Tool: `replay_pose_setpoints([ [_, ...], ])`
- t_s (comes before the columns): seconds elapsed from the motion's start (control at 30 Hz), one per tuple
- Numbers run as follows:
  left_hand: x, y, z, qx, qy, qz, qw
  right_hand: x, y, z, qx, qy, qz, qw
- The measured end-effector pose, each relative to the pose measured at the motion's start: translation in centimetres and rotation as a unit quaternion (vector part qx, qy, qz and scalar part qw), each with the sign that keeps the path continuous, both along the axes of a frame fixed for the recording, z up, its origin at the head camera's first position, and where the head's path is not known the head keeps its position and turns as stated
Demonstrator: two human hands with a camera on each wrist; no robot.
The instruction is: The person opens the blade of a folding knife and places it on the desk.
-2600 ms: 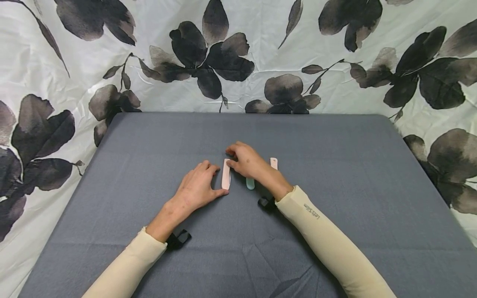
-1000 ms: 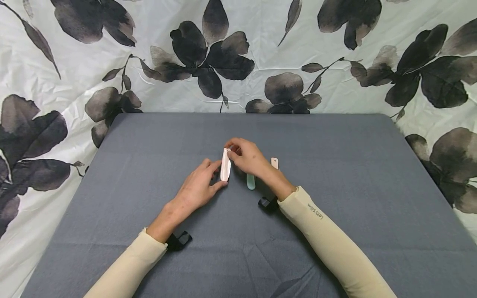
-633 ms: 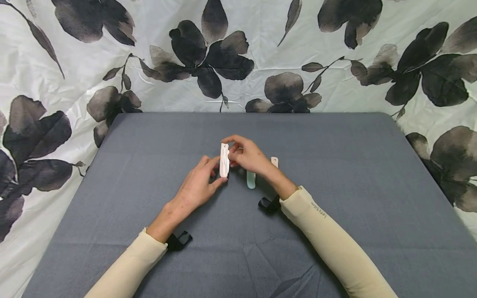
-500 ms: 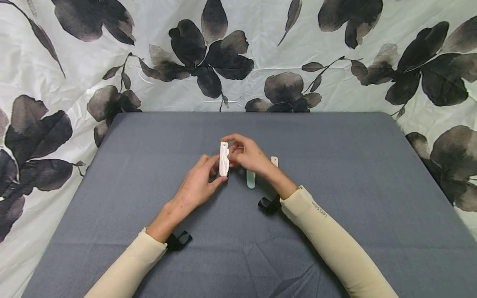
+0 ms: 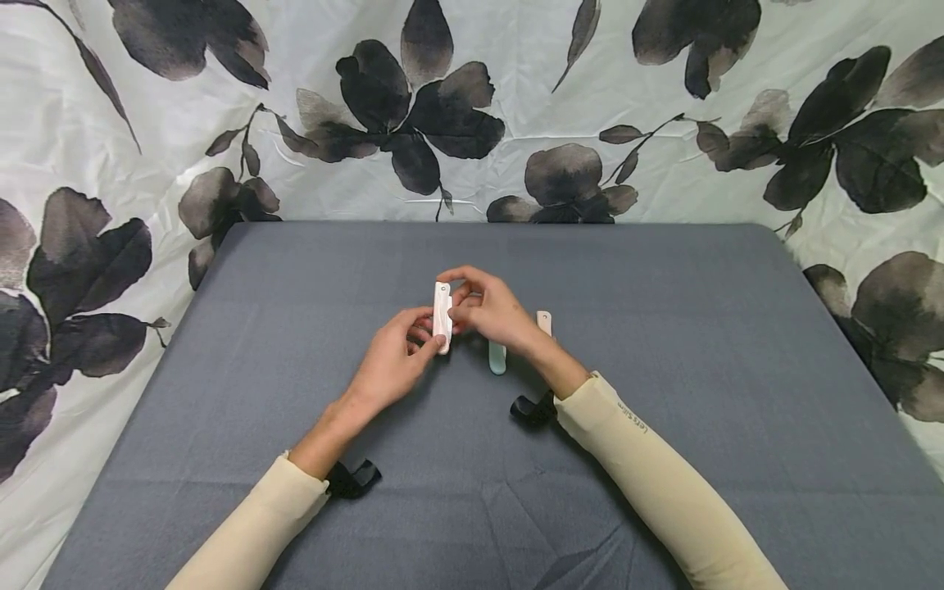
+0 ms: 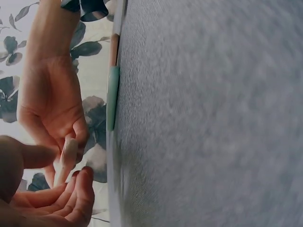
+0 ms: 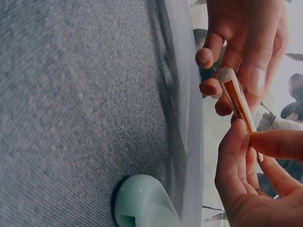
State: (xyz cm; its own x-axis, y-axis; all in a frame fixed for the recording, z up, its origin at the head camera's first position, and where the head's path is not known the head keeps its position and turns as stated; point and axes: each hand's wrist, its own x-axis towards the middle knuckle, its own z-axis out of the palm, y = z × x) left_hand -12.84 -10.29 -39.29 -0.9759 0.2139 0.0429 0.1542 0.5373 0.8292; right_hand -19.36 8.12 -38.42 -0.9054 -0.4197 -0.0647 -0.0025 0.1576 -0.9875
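Observation:
Above the table, a pale pink folding razor [image 5: 442, 315] with a small hole near its top end is held between both hands. My right hand [image 5: 492, 307] pinches its right side between thumb and fingers. My left hand [image 5: 391, 356] lays its thumb over the lower end, with curled fingers behind. Seen from the right wrist, the razor [image 7: 239, 101] shows a long slot along its edge. A light green razor [image 5: 497, 358] lies on the table just right of the hands, its upper part hidden by my right hand. Another pale pink razor [image 5: 543, 320] is partly covered by my right wrist.
Grey cloth covers the table [image 5: 295, 270], with creases [image 5: 538, 524] near its front. Behind it hangs a white curtain [image 5: 310, 49] printed with dark flowers. Black wrist mounts [image 5: 354, 478] sit under both forearms.
The razor has risen off the table and tilted up, moving slightly away and left in my right hand. My left thumb has shifted from beside its lower end onto its face.

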Motion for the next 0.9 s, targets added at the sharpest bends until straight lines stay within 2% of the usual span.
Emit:
replay_pose_setpoints([
  [0.17, -0.17, -0.10, -0.12, 0.070, -0.041, 0.020, 0.9965, 0.19, -0.14, -0.17, -0.004, 0.005, 0.007, 1.000],
  [0.47, -0.28, -0.19, -0.18, 0.140, -0.082, 0.023, 0.9865, 0.24, -0.09, -0.62, -0.010, 0.003, 0.016, 1.000],
  [0.63, -0.20, -0.32, -0.07, 0.156, -0.105, 0.023, 0.9820, 0.19, 0.07, -0.57, -0.011, -0.009, 0.022, 1.000],
  [0.9, -0.30, -0.31, 0.09, 0.156, -0.103, 0.020, 0.9821, -0.10, 0.54, 0.01, 0.006, -0.006, 0.031, 0.999],
])
